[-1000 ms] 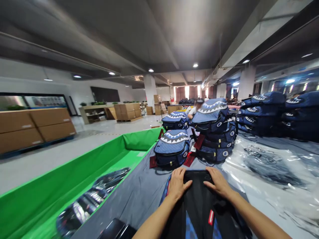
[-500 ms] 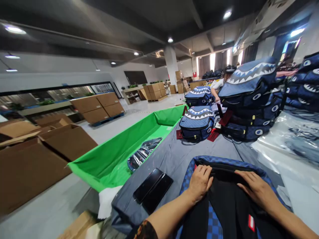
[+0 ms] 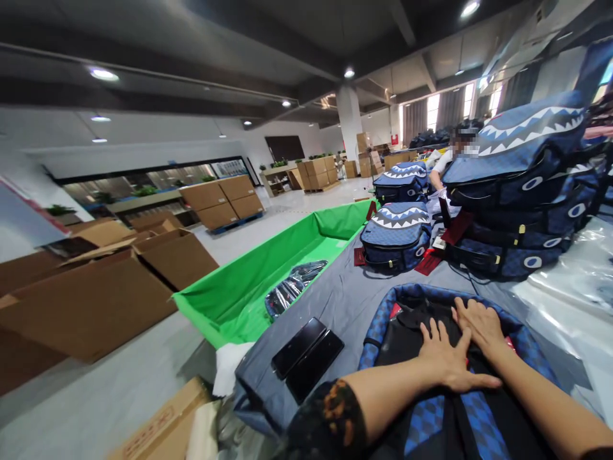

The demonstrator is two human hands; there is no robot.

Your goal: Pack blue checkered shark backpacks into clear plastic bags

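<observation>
A blue checked backpack [image 3: 380,329] lies in front of me with its black back panel and checked straps facing up. My left hand [image 3: 445,358] rests on the black panel, fingers spread flat. Just beyond it, my right hand [image 3: 481,326] presses near the backpack's top edge, its fingers stretched out and slightly bent. The two hands nearly touch each other. Left of the backpack, two black phones [image 3: 307,358] lie side by side on the grey cloth [image 3: 335,300].
A green bin [image 3: 239,281] holds a plastic-wrapped backpack [image 3: 297,287]. Shark-mouth backpacks [image 3: 517,172] are stacked at right, with another backpack [image 3: 396,236] ahead. Clear plastic [image 3: 565,275] lies at right. Open cartons [image 3: 105,287] stand at left. A person [image 3: 445,169] is behind the stack.
My left hand has moved right from the opening's edge and now lies spread on the panel. My right hand has shifted up toward the top edge. The view has turned left.
</observation>
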